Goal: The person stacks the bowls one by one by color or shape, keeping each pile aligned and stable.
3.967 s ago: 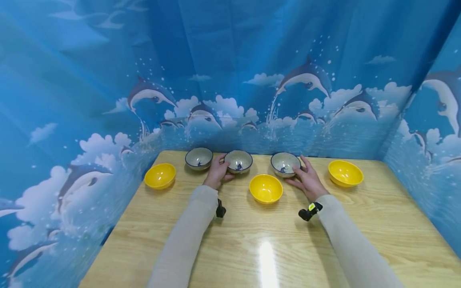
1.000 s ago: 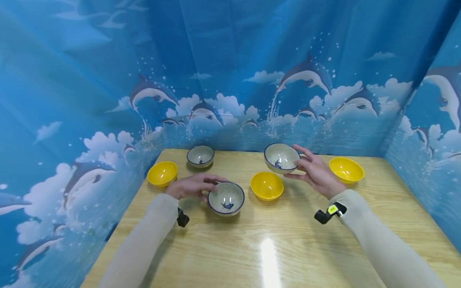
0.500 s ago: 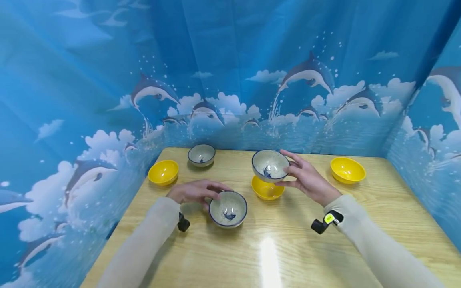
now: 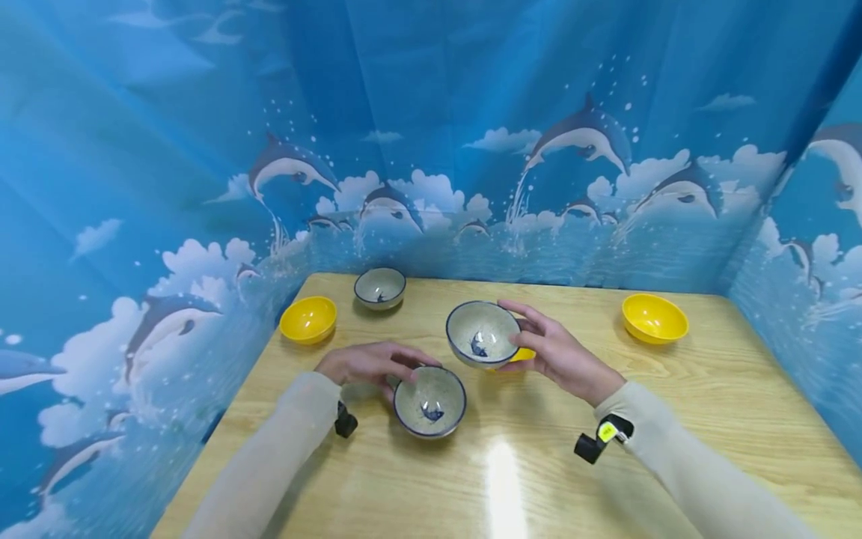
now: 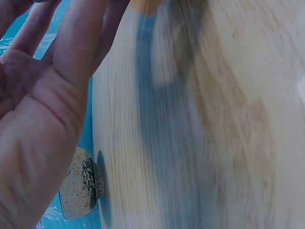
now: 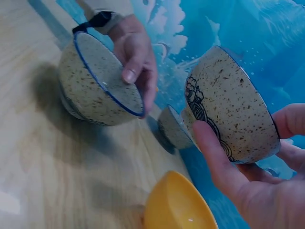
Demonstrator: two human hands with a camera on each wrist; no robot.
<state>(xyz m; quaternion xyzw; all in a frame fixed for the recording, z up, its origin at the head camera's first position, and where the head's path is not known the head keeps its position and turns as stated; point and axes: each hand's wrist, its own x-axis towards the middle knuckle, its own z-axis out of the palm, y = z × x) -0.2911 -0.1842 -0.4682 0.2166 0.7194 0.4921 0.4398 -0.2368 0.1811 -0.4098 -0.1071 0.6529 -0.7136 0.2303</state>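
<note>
In the head view my left hand (image 4: 377,365) grips the rim of a speckled grey bowl (image 4: 429,402) with a blue edge and a blue figure inside, low over the table. My right hand (image 4: 562,352) holds a matching speckled bowl (image 4: 481,333) up in the air, slightly behind and right of the first. Its thumb presses the outside near the foot in the right wrist view, where this raised bowl (image 6: 228,107) shows a dark wave pattern. Beneath it a yellow bowl (image 4: 518,361) stands mostly hidden. The left wrist view shows my left hand (image 5: 47,95) without its bowl.
A third speckled bowl (image 4: 380,289) stands at the back left of the wooden table (image 4: 417,494). One yellow bowl (image 4: 308,320) is near the left edge, another yellow bowl (image 4: 655,319) at the back right. A blue dolphin curtain (image 4: 431,150) hangs behind the table.
Both speckled bowls have left the back row. The left hand brought its bowl toward me; the right hand lifted its bowl and carried it left and nearer, over the middle yellow bowl.
</note>
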